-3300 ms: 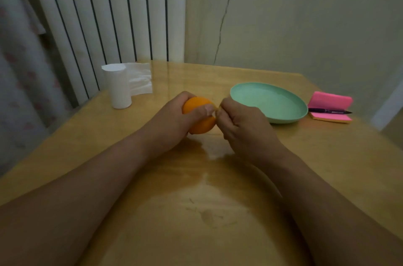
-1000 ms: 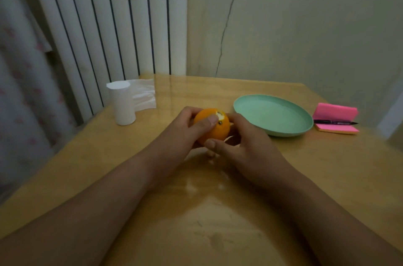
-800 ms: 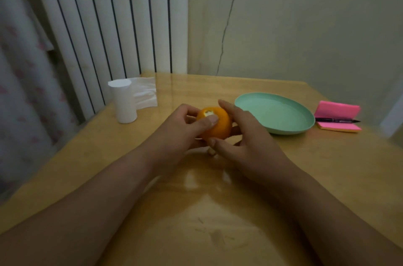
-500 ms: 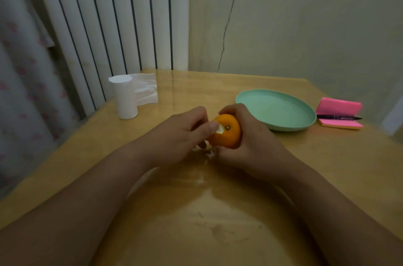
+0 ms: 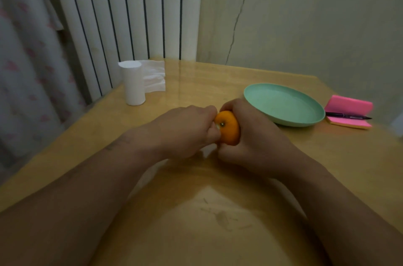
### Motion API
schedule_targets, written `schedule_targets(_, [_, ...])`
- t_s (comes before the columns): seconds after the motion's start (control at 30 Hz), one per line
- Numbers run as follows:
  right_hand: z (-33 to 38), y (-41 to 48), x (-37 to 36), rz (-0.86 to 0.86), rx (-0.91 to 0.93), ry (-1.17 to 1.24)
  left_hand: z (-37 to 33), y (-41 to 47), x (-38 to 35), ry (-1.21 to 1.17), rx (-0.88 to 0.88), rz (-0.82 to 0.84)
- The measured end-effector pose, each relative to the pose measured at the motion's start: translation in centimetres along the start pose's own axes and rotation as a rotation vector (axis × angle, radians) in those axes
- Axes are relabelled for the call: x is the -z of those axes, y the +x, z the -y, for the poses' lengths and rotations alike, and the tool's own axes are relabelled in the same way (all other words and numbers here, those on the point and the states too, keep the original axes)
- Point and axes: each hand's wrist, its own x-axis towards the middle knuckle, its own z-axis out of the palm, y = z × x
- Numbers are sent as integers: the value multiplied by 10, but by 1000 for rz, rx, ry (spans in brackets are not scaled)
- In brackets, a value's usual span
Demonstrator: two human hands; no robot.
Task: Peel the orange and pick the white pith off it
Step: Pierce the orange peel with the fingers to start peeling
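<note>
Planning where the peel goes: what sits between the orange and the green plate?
In the head view, only the right hand, whose fingers curl round the orange on the side facing the plate.

- The room is dim, and the whole picture looks a bit grey and yellow.
- Soft light lands on the table, which shines in a pale patch low in the middle.
- The left forearm and the right forearm look dark and drop soft shadows on the wood.
- The orange is the brightest colour.
- The curtain on the left is blurry, and the pink notepad is fuzzy too.
- The radiator lines lean outward near the edge.
</note>
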Motion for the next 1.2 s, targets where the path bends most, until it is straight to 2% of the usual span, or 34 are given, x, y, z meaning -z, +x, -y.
schedule_targets(0.23, [-1,-1,0,-39,27,27,2,2,-3,-113,-32,-69])
schedule_targets(0.37, [-7,-3,-2,-63,-8,151,4,3,-2,-320,-30,-86])
schedule_targets(0.47, [-14,0,-3,-90,-51,192,7,1,-3,-346,-32,-75])
schedule_targets(0.57, [-13,-5,-4,-76,-41,232,9,1,-7,-298,-67,-136])
schedule_targets(0.67, [-12,0,-3,-96,-182,384,10,4,-12,-220,-86,-178])
schedule_targets(0.77, [-29,-2,-7,-133,-337,760,7,6,-15,-115,-122,-267])
schedule_targets(0.8, [-30,2,-8,-115,-351,750,5,6,-16,-93,-132,-287])
schedule_targets(0.83, [-20,6,-10,-113,-361,634,3,6,-17,-75,-141,-299])
schedule_targets(0.9, [-10,9,-11,-133,-423,684,-1,6,-16,-51,-144,-296])
schedule_targets(0.97, [-11,0,-10,-169,-381,666,-2,6,-14,9,-113,-232])
schedule_targets(1.07, [-11,8,-13,-250,-369,519,-4,7,-16,134,-67,-142])
schedule_targets(1.2, [-5,10,-15,-295,-344,515,-7,9,-20,209,-47,-207])
